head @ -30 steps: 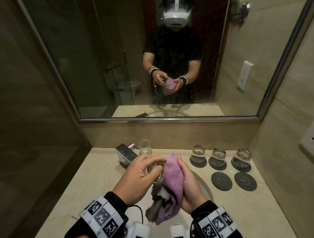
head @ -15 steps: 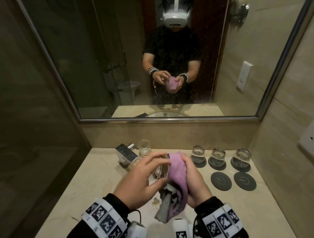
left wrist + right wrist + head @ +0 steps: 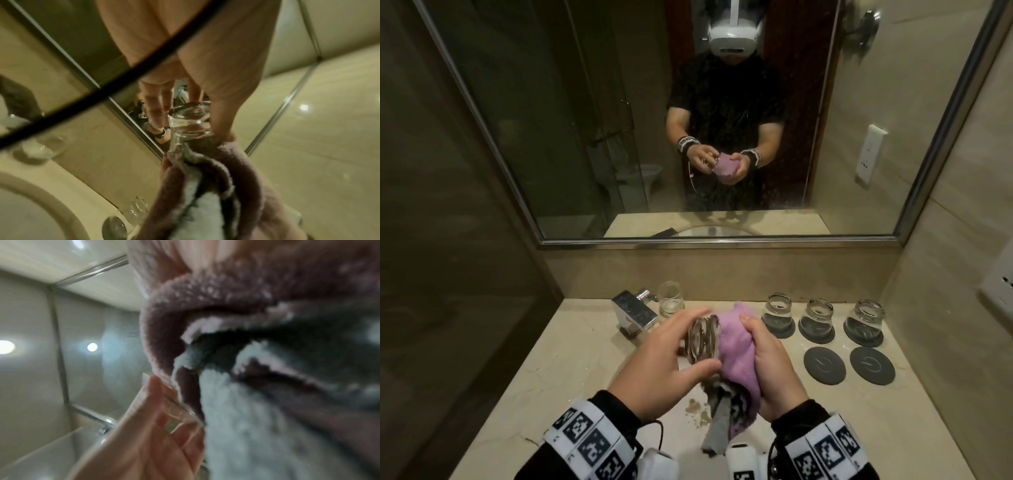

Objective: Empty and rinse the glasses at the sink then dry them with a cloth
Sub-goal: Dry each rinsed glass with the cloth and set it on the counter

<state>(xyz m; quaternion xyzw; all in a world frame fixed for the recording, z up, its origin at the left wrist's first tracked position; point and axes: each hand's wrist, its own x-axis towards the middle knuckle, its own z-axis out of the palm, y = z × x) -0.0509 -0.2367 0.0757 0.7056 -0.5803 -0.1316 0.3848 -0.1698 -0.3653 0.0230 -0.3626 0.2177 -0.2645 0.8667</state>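
Note:
My left hand [image 3: 671, 359] grips a clear glass [image 3: 702, 339] on its side above the sink, fingers over the top and thumb underneath. My right hand [image 3: 767, 363] holds a purple and grey cloth [image 3: 736, 359] bunched against the glass's mouth. In the left wrist view the glass [image 3: 189, 123] sits between my fingers with the cloth [image 3: 207, 186] pushed against it. The cloth [image 3: 257, 369] fills the right wrist view, with my left hand [image 3: 148, 426] beside it. Three glasses [image 3: 777, 311] [image 3: 816, 318] [image 3: 864, 322] stand mouth up on dark coasters at the right.
Another clear glass [image 3: 670, 297] stands by the chrome tap [image 3: 635, 313] at the back left. Two bare dark coasters [image 3: 824, 365] [image 3: 872, 365] lie on the beige counter [image 3: 551, 377]. A wall mirror [image 3: 585, 120] rises behind. Walls close in left and right.
The glass has turned in my left hand so its base faces more toward me, and my right hand with the cloth has shifted slightly up against it. Both hands keep their grip.

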